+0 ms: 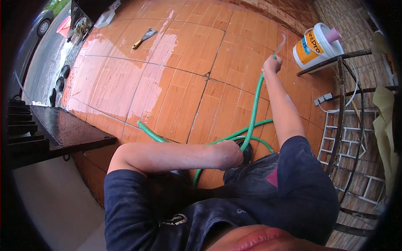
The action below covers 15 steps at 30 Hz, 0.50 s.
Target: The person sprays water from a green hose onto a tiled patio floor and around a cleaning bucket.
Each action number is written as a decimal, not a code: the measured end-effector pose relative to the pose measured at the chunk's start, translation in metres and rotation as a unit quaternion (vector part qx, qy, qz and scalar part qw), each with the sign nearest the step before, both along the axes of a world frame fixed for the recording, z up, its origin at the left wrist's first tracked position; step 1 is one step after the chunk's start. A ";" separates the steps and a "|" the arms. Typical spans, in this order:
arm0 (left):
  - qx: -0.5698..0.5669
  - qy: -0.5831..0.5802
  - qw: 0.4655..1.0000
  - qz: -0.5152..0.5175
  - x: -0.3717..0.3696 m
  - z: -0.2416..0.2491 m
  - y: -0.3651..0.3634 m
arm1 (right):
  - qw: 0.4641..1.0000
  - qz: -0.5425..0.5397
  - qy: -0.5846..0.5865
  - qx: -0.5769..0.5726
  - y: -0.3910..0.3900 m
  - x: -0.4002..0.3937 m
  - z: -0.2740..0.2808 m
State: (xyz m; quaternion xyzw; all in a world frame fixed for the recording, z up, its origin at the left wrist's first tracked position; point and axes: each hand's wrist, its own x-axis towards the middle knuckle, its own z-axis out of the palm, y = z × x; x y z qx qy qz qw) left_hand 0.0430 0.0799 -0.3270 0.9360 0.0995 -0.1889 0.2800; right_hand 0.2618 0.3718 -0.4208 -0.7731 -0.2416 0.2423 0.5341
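A green garden hose runs between my two hands. My right hand is stretched out ahead, wrapped round the hose close to its end. A thin stream of water leaves that end toward the tiles. Close to my body, my left hand is closed round a lower part of the hose, its fingers partly hidden. More of the hose loops over the floor around my feet, and a cut green end lies to the left. The orange tiled floor is wet and shiny on its left side.
A putty knife lies on the tiles. At right stand a white paint bucket with a pink thing in its top and a dark metal frame. A power socket block rests nearby. Dark metal steps jut in at left.
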 end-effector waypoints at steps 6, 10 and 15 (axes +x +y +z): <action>0.026 -0.012 0.999 -0.027 0.002 0.007 0.001 | 1.000 0.025 -0.015 0.008 -0.005 -0.005 0.000; 0.006 -0.015 1.000 -0.024 0.000 0.006 0.002 | 0.998 0.041 -0.032 0.028 -0.004 -0.011 -0.001; 0.013 -0.007 0.999 -0.037 0.001 0.006 0.002 | 0.998 0.061 -0.028 0.012 -0.007 -0.019 0.002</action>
